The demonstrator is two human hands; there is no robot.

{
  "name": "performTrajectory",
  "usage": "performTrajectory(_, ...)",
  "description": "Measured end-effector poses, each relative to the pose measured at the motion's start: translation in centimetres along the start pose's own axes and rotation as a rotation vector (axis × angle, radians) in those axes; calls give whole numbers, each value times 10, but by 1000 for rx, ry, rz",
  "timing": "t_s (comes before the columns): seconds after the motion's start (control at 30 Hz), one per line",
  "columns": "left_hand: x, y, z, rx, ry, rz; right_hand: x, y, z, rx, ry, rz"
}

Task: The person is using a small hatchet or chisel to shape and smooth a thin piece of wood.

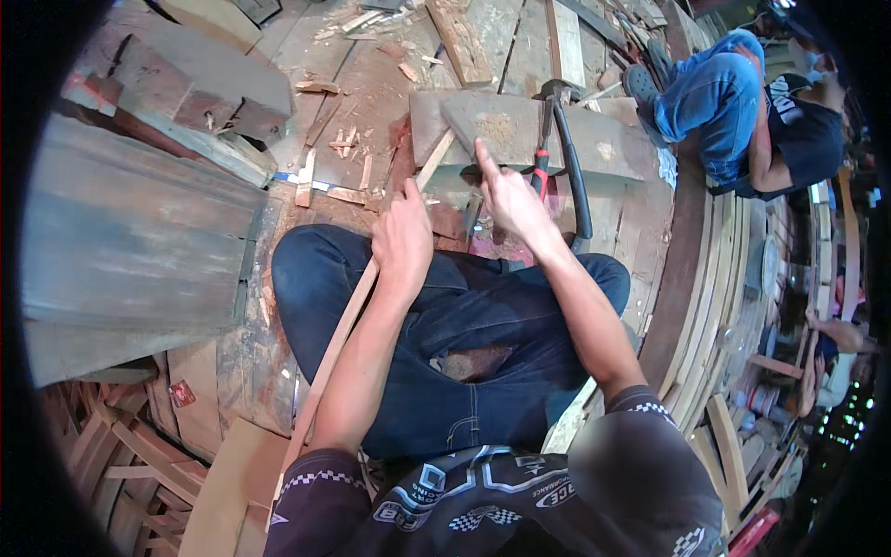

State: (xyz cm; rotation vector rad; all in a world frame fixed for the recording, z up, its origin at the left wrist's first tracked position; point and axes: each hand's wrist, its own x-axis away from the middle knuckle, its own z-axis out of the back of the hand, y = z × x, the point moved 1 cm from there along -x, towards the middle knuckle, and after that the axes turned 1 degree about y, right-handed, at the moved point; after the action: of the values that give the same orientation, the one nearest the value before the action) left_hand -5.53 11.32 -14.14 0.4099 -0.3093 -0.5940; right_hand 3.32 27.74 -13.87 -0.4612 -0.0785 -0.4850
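My left hand is closed around a long thin wooden strip. The strip runs back along my left forearm, and its far end rests at a thick wooden block. My right hand grips a broad grey blade, with its index finger stretched along it; the handle is hidden in the hand. The blade lies over the block, close to the strip's tip. Just right of that hand are a tool with red and black grips and a hammer with a long black handle.
Wood chips and offcuts litter the plank floor ahead. A big timber piece stands at left, with curved wooden parts below it. Long boards lie at right. Another person sits at the far right.
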Motion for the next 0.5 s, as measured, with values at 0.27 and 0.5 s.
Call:
performTrajectory(0.27, -2, -5, -2, 6, 12, 25, 26, -29, -25, -72, 136, 85)
performTrajectory(0.5, 5, -3, -14, -217, 164, -67, 42, -54, -42, 162, 458, 159)
